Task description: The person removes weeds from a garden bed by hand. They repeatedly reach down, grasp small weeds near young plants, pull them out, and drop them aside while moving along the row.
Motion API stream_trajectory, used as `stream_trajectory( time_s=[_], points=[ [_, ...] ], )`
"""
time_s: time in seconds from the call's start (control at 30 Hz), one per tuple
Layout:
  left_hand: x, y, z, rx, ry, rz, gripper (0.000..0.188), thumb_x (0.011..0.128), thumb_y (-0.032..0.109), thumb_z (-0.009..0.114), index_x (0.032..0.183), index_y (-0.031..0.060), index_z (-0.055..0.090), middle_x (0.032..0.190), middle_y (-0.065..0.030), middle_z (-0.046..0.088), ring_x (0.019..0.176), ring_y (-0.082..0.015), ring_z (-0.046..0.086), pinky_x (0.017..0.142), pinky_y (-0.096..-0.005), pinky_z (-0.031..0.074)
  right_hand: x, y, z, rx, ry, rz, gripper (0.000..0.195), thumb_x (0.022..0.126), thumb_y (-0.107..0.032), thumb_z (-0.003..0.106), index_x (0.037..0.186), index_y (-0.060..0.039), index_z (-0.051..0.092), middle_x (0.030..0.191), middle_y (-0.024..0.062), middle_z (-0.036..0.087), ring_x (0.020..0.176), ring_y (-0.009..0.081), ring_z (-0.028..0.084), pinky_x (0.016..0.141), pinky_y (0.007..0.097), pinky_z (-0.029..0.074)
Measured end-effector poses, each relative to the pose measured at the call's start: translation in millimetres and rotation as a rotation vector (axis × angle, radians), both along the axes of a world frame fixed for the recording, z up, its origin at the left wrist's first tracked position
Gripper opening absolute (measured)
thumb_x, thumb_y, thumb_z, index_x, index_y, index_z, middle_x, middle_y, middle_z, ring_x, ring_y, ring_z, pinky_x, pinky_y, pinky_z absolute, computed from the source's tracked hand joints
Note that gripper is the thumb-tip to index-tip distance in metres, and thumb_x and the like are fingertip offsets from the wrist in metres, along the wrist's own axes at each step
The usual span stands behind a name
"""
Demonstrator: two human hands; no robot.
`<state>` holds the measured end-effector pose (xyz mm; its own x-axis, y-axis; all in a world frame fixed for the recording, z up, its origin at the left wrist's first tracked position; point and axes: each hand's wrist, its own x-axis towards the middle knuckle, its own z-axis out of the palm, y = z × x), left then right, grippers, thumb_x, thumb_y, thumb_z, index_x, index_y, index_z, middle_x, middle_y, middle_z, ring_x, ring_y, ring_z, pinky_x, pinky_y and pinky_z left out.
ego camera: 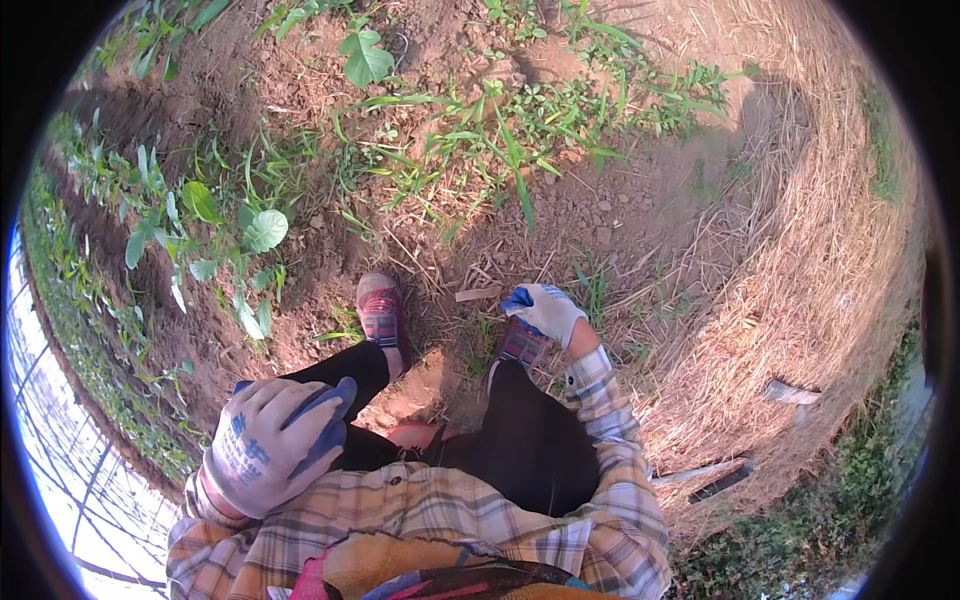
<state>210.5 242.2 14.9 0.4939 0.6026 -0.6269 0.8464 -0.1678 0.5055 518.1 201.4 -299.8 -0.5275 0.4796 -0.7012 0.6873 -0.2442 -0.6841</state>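
Note:
My left hand (277, 442), in a white work glove with a blue palm and printed writing, rests back up over my left thigh. Its fingers are partly spread and nothing shows in them. In a matching glove, my right hand (551, 311) hangs just over my right shoe (520, 346); its fingers are curled in and I see no object between them. Just beyond its fingertips a short flat strip (478, 294), perhaps wood, lies on the soil. My left shoe (381, 307), red and plaid, is planted on bare earth (427, 386).
Grass weeds (510, 146) grow ahead of my feet. Broad-leaved seedlings (265, 231) stand to the left in tilled soil. Dry straw (750, 315) covers the right side, where a dark flat piece (721, 481) and a pale flat piece (791, 392) lie. Mesh netting (82, 480) borders the far left.

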Motion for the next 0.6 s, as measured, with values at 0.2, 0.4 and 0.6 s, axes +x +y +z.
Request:
stream_trajectory(
  time_s=[0.2, 0.4, 0.6],
  points=[
    [4, 61, -14, 0.131, -0.079, -0.086, 0.04, 0.07, 0.023, 0.068, 0.105, 0.0064, 0.058, 0.105, -0.0123, 0.058, 0.091, -0.0291, 0.058, 0.08, -0.0411, 0.047, 3, 7, 3, -0.11, 0.051, -0.145, 0.027, 0.082, -0.03, 0.06, 0.091, -0.0041, 0.061, 0.084, 0.0187, 0.061, 0.078, 0.0368, 0.058, 0.068, 0.0402, 0.046],
    [-10, 68, -5, 0.06, -0.162, -0.016, 0.041, 0.069, 0.022, 0.068, 0.106, 0.0068, 0.059, 0.104, -0.0116, 0.059, 0.09, -0.0281, 0.059, 0.08, -0.04, 0.047, 16, 31, 40, -0.075, -0.073, -0.04, 0.025, 0.081, -0.023, 0.06, 0.096, -0.0032, 0.062, 0.084, 0.016, 0.064, 0.075, 0.0309, 0.062, 0.067, 0.0347, 0.048],
    [-11, 27, 4, 0.241, -0.323, 0.137, 0.037, 0.067, 0.022, 0.06, 0.102, 0.0076, 0.061, 0.096, -0.0092, 0.06, 0.085, -0.0245, 0.06, 0.076, -0.0372, 0.05, 7, 60, 55, -0.227, -0.036, 0.046, 0.028, 0.078, -0.025, 0.058, 0.092, -0.0013, 0.061, 0.085, 0.0206, 0.062, 0.08, 0.036, 0.06, 0.07, 0.0401, 0.047]
  ],
)
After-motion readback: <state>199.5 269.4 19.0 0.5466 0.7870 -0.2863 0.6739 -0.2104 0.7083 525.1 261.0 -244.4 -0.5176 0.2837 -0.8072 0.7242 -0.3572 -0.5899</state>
